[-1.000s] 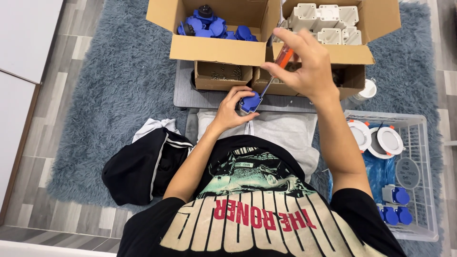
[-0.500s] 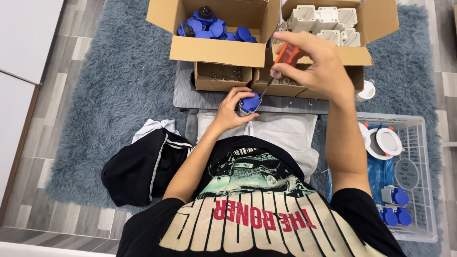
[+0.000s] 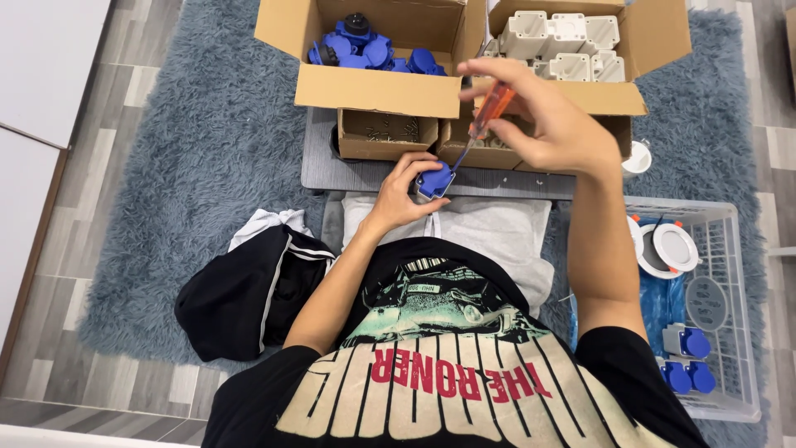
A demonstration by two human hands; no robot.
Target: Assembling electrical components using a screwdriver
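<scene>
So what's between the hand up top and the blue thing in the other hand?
In the head view, an orange-handled screwdriver runs from the right hand down to the blue socket part that the left hand holds.

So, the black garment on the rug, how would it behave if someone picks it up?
The black garment would probably be floppy: it lies crumpled in soft folds on the rug. It looks light for its size, and would likely drag rather than slide on the shaggy pile.

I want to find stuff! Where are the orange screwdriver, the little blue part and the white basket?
orange screwdriver (image 3: 491, 110), head view, on its orange handle.
little blue part (image 3: 434, 180), head view, on its blue top face.
white basket (image 3: 740, 315), head view, on its right wall.
</scene>
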